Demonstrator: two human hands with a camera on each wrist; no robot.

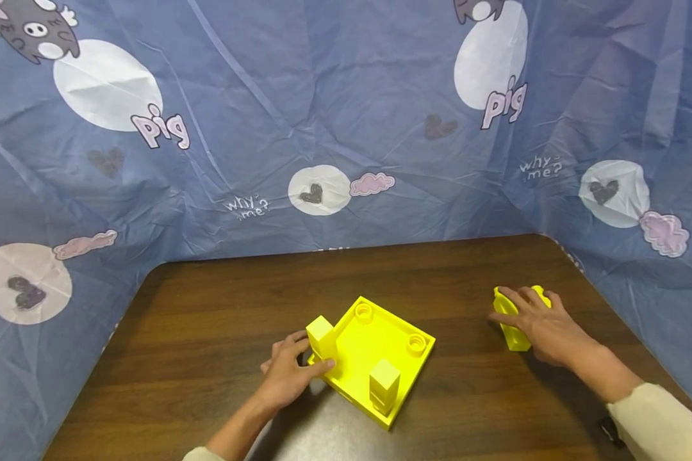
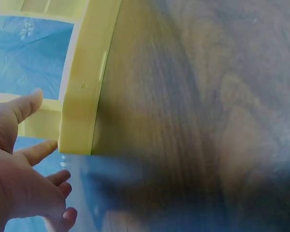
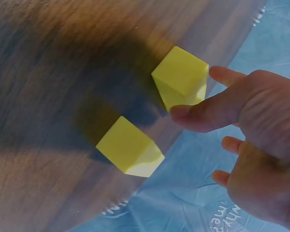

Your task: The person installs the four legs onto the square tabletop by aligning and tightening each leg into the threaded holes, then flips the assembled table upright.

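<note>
A square yellow tray (image 1: pixel 375 346) lies on the table with an upright post (image 1: pixel 321 334) at its left corner, another post (image 1: pixel 384 384) at the near corner and round sockets at two others. My left hand (image 1: pixel 288 378) grips the left post; in the left wrist view the thumb of that hand (image 2: pixel 24 174) lies on the post (image 2: pixel 42 121), beside the tray's side (image 2: pixel 82 87). Over at the right, my right hand (image 1: pixel 544 326) pinches a yellow block (image 1: pixel 516 338). The right wrist view shows this hand (image 3: pixel 266 116) with thumb and index finger on the block (image 3: pixel 180 75).
Another yellow block (image 3: pixel 128 145) lies beside the pinched one, partly covered by the right hand in the head view (image 1: pixel 541 294). Behind the brown wooden table (image 1: pixel 236 301) hangs a blue printed cloth (image 1: pixel 236 128). A small dark object (image 1: pixel 610 430) shows by the right sleeve.
</note>
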